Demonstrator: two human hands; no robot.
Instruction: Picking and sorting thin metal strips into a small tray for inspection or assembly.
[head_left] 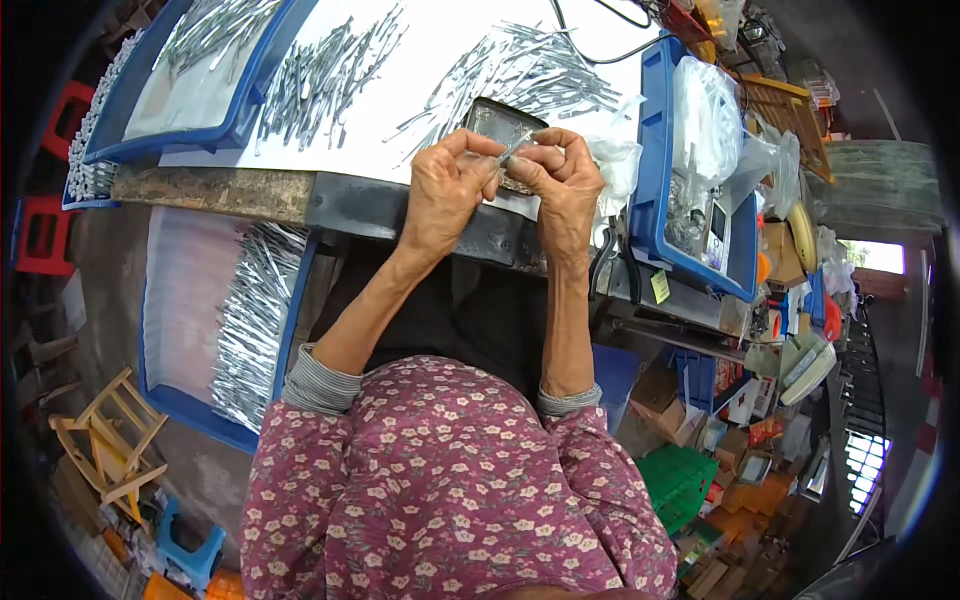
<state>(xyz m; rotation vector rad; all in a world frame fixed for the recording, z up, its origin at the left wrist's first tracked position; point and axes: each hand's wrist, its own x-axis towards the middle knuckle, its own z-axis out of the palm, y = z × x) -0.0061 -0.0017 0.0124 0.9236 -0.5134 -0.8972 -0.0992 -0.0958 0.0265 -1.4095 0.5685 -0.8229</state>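
Observation:
Above the table's near edge, my left hand [447, 188] and my right hand [562, 185] are close together, fingers pinched on one small, thin silvery strip [514, 148]. Its exact kind is too small to make out. Just behind and below the fingers lies an open dark rectangular tin [497, 119], with small bits in it; the hands partly hide it. Beyond it spreads a loose pile of thin silvery strips [540, 68] on the white table surface. Another pile of such strips [335, 80] lies to the left.
A blue tray [243, 115] with more strips stands at the far left. On the right, a blue bin [650, 190] holds clear plastic bags. Black-handled pliers [603, 262] hang at the table edge. Lower left is a blue tray [150, 345] of strips; a wooden stool [110, 440] stands beyond.

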